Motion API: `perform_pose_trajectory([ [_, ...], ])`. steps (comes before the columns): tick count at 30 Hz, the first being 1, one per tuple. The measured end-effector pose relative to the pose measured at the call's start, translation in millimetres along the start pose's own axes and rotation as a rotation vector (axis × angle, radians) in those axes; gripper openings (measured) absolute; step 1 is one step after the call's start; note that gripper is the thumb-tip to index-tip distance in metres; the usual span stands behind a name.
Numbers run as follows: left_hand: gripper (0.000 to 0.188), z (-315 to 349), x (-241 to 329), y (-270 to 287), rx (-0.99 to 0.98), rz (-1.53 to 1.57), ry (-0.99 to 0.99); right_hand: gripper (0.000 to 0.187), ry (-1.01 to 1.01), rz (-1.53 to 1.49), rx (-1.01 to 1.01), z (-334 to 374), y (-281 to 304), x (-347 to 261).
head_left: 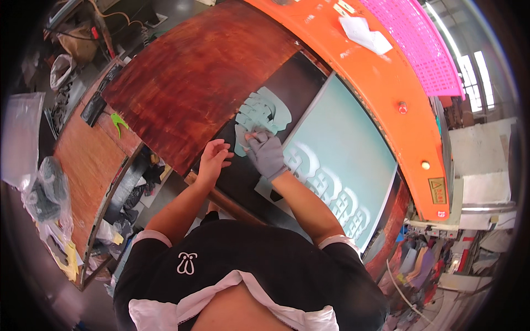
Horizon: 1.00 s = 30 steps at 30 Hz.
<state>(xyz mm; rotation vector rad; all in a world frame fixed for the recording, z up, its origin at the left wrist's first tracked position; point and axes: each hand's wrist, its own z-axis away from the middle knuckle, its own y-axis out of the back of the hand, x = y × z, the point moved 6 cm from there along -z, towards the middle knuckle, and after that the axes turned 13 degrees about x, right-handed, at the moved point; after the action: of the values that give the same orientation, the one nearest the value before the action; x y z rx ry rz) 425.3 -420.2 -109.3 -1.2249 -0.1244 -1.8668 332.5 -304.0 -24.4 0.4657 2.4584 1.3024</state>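
Observation:
My right hand (268, 156), in a grey glove with bare fingertips, is pinched on the near edge of a pale green cut-out piece (264, 113). The cut-out is curved, with several strap-like fingers, and lies on a dark board (298, 83). Some of its near edge is hidden by the glove. To the left, my bare left hand (214, 159) hovers near the cut-outs, fingers loosely bent and apart, nothing visible in them. Right of the board lies a pale blue-green sheet (345, 132), with several white-looking curved cut shapes (326, 182) along its near side.
A reddish-brown stained board (193, 71) covers the far left of the work surface. An orange machine beam (397, 99) arches along the far right, with a pink plastic basket (414, 38) on it. A wooden side table (91, 171) at left bears a green clip (118, 123) and plastic bags (52, 187).

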Motion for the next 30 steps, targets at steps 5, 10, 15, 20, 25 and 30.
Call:
perform_pose_trajectory([
  [5, 0.032, 1, -2, 2, 0.035, 0.013, -0.059, 0.042, -0.072, -0.048, -0.043, 15, 23, -14],
  [10, 0.034, 26, 9, -13, -0.135, -0.322, -0.669, 0.039, -0.437, -0.02, 0.203, 122, 104, 42],
  [15, 0.029, 44, -26, -46, -0.328, -0.565, -0.384, 0.031, -1.213, 0.416, 0.46, 331, 255, 100],
  [20, 0.031, 35, -47, -64, -0.278, -0.746, -0.19, 0.042, -1.651, 0.847, 0.334, 511, 319, 89],
  [25, 0.026, 50, -46, -72, -0.319, -0.71, -0.28, 0.022, -1.895, -0.066, 0.809, 565, 302, 96],
  [30, 0.022, 92, -42, -39, -0.338, -0.757, -0.029, 0.014, -1.889, -0.291, 0.757, 561, 340, 49],
])
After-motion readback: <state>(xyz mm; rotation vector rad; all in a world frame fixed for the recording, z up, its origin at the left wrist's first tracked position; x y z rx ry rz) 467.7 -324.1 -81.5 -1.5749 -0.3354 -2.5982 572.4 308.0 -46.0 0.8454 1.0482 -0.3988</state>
